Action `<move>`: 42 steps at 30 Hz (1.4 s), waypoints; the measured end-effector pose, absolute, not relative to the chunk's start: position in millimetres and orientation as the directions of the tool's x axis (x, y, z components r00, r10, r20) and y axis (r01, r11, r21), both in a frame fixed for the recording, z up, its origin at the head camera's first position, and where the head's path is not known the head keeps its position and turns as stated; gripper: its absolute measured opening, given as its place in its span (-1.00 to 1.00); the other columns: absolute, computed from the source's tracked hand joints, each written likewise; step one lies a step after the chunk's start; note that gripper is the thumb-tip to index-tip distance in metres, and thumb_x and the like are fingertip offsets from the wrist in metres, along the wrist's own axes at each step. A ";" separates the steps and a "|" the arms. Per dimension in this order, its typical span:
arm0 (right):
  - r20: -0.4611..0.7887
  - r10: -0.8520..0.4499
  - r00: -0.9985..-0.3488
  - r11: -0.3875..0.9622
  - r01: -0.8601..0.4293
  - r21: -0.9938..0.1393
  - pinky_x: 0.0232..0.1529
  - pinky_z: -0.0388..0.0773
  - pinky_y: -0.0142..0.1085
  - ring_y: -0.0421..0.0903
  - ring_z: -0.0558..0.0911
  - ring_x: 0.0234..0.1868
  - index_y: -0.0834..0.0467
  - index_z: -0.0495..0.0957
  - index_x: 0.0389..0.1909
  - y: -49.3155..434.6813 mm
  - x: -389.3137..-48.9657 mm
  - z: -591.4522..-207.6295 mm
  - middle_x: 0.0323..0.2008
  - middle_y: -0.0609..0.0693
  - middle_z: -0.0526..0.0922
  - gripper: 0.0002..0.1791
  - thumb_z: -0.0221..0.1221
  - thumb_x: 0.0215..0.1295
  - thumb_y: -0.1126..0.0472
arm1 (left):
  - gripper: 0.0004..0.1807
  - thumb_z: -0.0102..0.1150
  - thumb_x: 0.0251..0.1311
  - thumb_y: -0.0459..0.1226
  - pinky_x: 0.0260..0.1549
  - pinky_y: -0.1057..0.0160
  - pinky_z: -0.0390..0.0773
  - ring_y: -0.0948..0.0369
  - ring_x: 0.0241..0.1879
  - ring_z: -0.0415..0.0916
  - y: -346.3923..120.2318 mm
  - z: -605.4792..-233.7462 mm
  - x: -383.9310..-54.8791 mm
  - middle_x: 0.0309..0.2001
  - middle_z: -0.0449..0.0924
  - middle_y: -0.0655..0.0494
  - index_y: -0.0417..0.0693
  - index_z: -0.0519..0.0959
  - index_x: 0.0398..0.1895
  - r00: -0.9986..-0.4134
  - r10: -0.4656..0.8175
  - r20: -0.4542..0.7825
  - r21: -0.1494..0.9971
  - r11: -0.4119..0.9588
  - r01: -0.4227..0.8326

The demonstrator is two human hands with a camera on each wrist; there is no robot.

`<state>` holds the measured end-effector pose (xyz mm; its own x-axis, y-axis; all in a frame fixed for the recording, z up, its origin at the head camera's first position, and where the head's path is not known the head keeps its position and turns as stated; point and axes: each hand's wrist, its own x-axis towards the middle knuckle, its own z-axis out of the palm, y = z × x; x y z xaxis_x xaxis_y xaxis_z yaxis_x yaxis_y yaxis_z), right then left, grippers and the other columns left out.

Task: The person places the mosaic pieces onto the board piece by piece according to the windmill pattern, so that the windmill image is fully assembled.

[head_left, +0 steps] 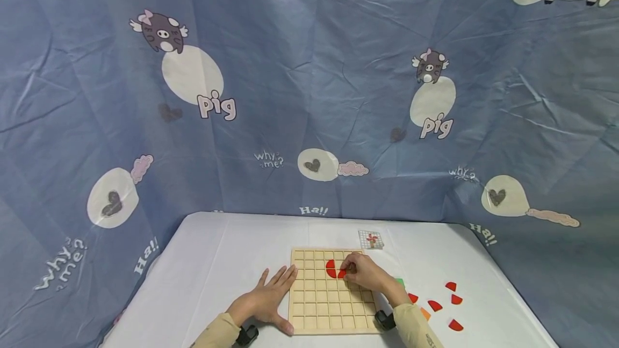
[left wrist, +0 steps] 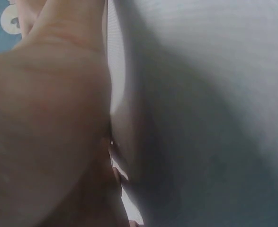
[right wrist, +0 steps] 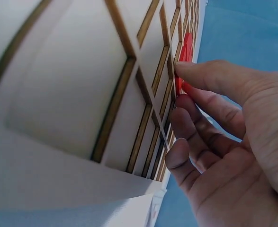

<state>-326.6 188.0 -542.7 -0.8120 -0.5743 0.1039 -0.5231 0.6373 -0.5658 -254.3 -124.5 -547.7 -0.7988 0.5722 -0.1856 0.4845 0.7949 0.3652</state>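
A square wooden grid board (head_left: 309, 309) lies on the white table. My left hand (head_left: 265, 298) rests spread at its left edge, fingertips on the rim; in the left wrist view mostly the palm (left wrist: 44, 127) shows. Over the upper right cells, my right hand (head_left: 365, 273) pinches a red quarter-circle piece (head_left: 341, 274) between thumb and index finger. Two more red quarter-circle pieces (head_left: 330, 264) sit in cells just left of it. From the right wrist, the thumb and index tip of the right hand (right wrist: 224, 118) meet at the red piece (right wrist: 178, 85), low against the grid.
Behind the board lies a small card (head_left: 371, 239) printed with a grid and a red figure. Several loose red quarter-circle pieces (head_left: 455, 325) lie right of the board, with an orange piece (head_left: 425, 313) and a green piece (head_left: 400, 282) partly behind the right forearm. A blue printed curtain surrounds the table.
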 end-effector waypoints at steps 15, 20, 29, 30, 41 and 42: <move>0.134 -0.515 -0.847 0.642 -0.485 -0.594 -0.27 0.55 -0.36 -0.19 0.54 -0.23 0.17 0.58 -0.06 202.7 -320.8 -537.0 -0.18 -0.04 0.59 -0.71 0.32 0.19 0.25 | 0.49 0.33 -0.36 0.40 0.40 -0.33 -0.30 -0.08 0.54 -0.28 -126.0 -549.2 -255.2 0.57 -0.31 -0.07 -0.12 -0.24 0.55 -0.799 0.573 -0.182 0.360 0.795 0.488; 0.119 -0.451 -0.885 0.663 -0.421 -0.619 -0.27 0.49 -0.29 -0.10 0.51 -0.18 0.17 0.57 -0.03 217.0 -315.4 -529.6 -0.12 0.02 0.60 -0.67 0.32 0.20 0.18 | 0.49 0.33 -0.36 0.41 0.40 -0.33 -0.30 -0.08 0.54 -0.29 -124.9 -548.5 -255.4 0.57 -0.32 -0.05 -0.11 -0.24 0.55 -0.799 0.572 -0.185 0.361 0.796 0.486; 0.118 -0.263 -0.958 0.693 -0.273 -0.667 -0.24 0.41 -0.32 -0.07 0.46 -0.13 0.08 0.49 -0.12 255.4 -310.4 -522.1 -0.12 0.04 0.57 -0.61 0.42 0.07 0.13 | 0.50 0.28 -0.38 0.44 0.40 -0.32 -0.31 -0.07 0.54 -0.29 -126.0 -549.3 -258.4 0.57 -0.31 -0.05 -0.11 -0.23 0.55 -0.797 0.574 -0.188 0.350 0.798 0.492; 0.118 -0.246 -0.962 0.698 -0.260 -0.667 -0.26 0.40 -0.32 -0.06 0.46 -0.13 0.08 0.48 -0.13 260.4 -310.2 -522.0 -0.13 0.05 0.56 -0.60 0.43 0.06 0.12 | 0.50 0.28 -0.38 0.44 0.40 -0.32 -0.32 -0.07 0.54 -0.29 -126.0 -549.1 -258.4 0.57 -0.31 -0.05 -0.11 -0.23 0.55 -0.798 0.572 -0.188 0.350 0.798 0.490; 0.102 -0.115 -0.988 0.761 -0.154 -0.630 -0.20 0.44 -0.26 -0.06 0.48 -0.11 0.18 0.46 -0.02 322.8 -302.6 -527.7 -0.07 0.10 0.55 -0.50 0.42 0.05 0.14 | 0.50 0.30 -0.37 0.43 0.40 -0.32 -0.31 -0.07 0.54 -0.29 -125.5 -549.7 -257.1 0.57 -0.31 -0.04 -0.11 -0.23 0.55 -0.801 0.567 -0.193 0.358 0.800 0.481; 0.102 -0.104 -0.989 0.763 -0.145 -0.630 -0.20 0.44 -0.26 -0.05 0.48 -0.11 0.20 0.46 -0.01 328.9 -301.5 -527.6 -0.07 0.10 0.55 -0.50 0.41 0.06 0.16 | 0.50 0.31 -0.37 0.43 0.41 -0.32 -0.31 -0.07 0.54 -0.29 -125.3 -548.8 -256.8 0.57 -0.31 -0.04 -0.11 -0.22 0.55 -0.802 0.566 -0.193 0.356 0.802 0.480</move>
<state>-301.5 328.9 -527.6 -0.9894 -0.1037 0.1021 -0.1450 0.7633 -0.6296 -256.8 -125.3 -548.8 -0.8017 0.5657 -0.1931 0.4802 0.8019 0.3556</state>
